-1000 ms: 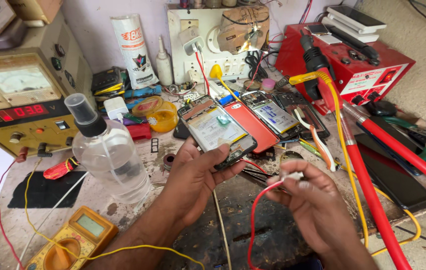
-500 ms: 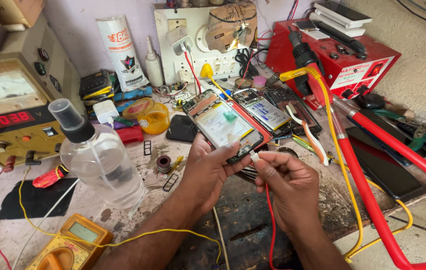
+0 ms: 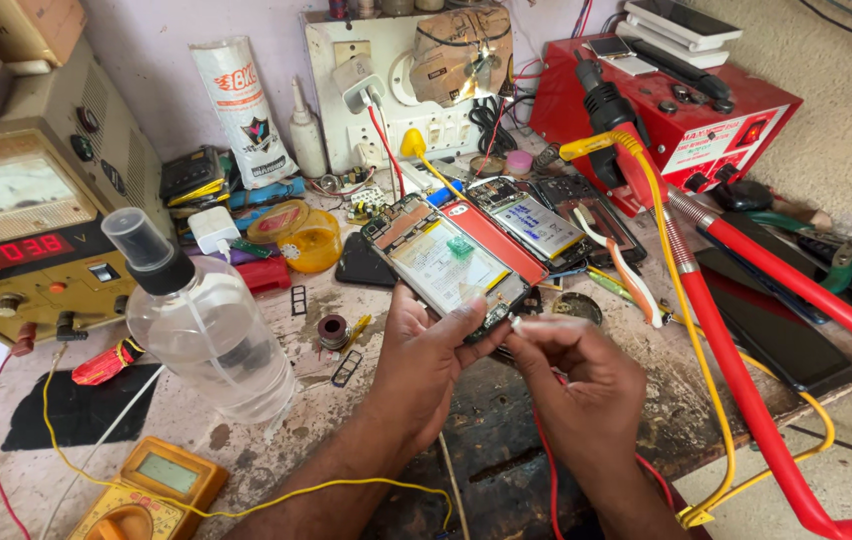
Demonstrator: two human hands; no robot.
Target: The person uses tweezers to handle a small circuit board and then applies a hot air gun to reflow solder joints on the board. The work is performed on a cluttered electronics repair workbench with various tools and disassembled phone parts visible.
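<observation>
Red wire runs up under your right hand, whose fingers are now pinched shut on its small pale tip, pressed against the lower edge of the opened phone. A moment ago that hand sat lower and apart from the phone; it has since risen to meet it at centre frame. Your left hand keeps gripping the phone from below, thumb on its bottom edge, tilted face-up above the bench. Contact looks made, so probing of the phone's lower end seems under way. A clear bottle stands at left, and a yellow meter lies in the lower-left corner.
</observation>
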